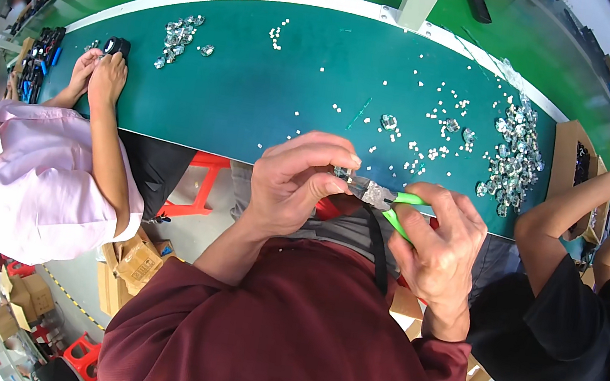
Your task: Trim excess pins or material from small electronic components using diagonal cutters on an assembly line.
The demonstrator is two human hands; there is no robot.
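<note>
Just over the near edge of the table, my left hand (291, 187) pinches a small clear, shiny piece (343, 171) between thumb and fingers. My right hand (439, 244) is closed around the green handles of a pair of pliers (376, 195). The metal jaws point left and meet the piece at my left fingertips. Whether they bite into it is too small to tell. Beyond my hands, a few similar clear pieces (389, 122) lie among scattered small white bits (440, 117) on the green tabletop (242, 80).
A heap of clear pieces (517, 154) lies on the right, beside a cardboard box (566, 153). Another cluster (178, 40) sits at the far left. Co-workers flank me: a pink-shirted person (49, 178) handles a black object (117, 46); a black-sleeved person (552, 319) reaches right. A metal post (423, 0) stands behind.
</note>
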